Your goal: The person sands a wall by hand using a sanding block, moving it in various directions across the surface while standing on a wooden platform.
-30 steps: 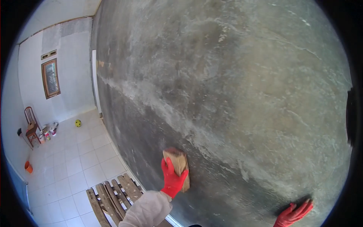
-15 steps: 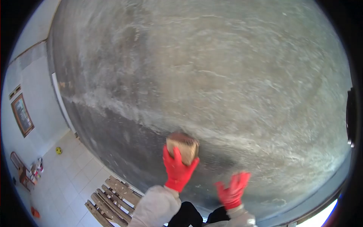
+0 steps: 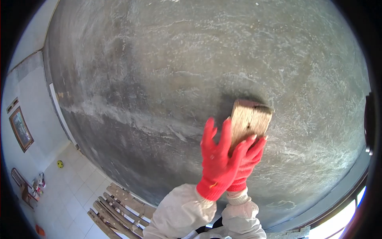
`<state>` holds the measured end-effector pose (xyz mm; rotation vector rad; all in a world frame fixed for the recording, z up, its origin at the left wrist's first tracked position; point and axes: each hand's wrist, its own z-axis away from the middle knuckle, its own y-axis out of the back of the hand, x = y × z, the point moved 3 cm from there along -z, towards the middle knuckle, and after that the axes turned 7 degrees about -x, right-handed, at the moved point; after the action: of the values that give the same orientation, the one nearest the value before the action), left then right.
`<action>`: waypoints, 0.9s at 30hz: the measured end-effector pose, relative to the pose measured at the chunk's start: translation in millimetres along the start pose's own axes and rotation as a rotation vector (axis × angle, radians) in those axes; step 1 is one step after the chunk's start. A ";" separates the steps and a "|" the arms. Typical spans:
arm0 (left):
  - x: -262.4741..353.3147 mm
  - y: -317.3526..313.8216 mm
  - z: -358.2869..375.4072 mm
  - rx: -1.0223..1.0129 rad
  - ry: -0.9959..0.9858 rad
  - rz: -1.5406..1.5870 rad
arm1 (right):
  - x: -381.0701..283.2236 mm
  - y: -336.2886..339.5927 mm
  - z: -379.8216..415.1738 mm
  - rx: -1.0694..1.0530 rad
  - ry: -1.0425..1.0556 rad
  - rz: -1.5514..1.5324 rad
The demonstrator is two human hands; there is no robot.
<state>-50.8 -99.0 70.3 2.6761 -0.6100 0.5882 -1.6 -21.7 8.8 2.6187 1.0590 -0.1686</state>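
Note:
A pale wooden block, with a darker top edge, is against the grey plastered wall. Its underside, facing the wall, is hidden. My left hand, in a red glove, grips the block from below, its fingers along the left side and its thumb towards the lower face. Partly behind it, my right hand, also red-gloved, has its fingertips on the block's lower right. The two hands overlap, which hides part of the right hand's grip.
Weathered wooden slats stand at lower left above the tiled floor. Further off are a yellow ball, a chair and a framed window. A bright opening is at lower right.
The block and my left hand have moved up and right along the wall. My right hand, apart and open before, has come up to the block beside my left hand.

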 end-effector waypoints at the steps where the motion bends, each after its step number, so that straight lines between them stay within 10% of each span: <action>1: -7.4 8.3 23.1 -0.006 0.039 -0.003 | -3.0 6.5 10.0 -0.008 0.050 0.117; 8: -50.9 64.0 141.1 -0.096 0.306 0.036 | 39.3 -31.2 178.2 -0.258 0.068 0.015; 18: -49.8 95.5 164.2 0.041 0.502 0.199 | -39.3 32.3 -77.5 0.107 0.026 -0.046; 24: -52.0 113.2 184.1 0.094 0.593 0.286 | 14.7 -28.3 159.8 -0.098 0.002 -0.022; 27: -52.3 119.8 186.1 0.081 0.616 0.323 | 10.5 -21.3 150.0 -0.207 0.021 -0.013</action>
<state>-91.3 -258.4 -86.8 2.2778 -0.8372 1.4715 -7.8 -49.5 -140.4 2.4343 1.0410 -0.0324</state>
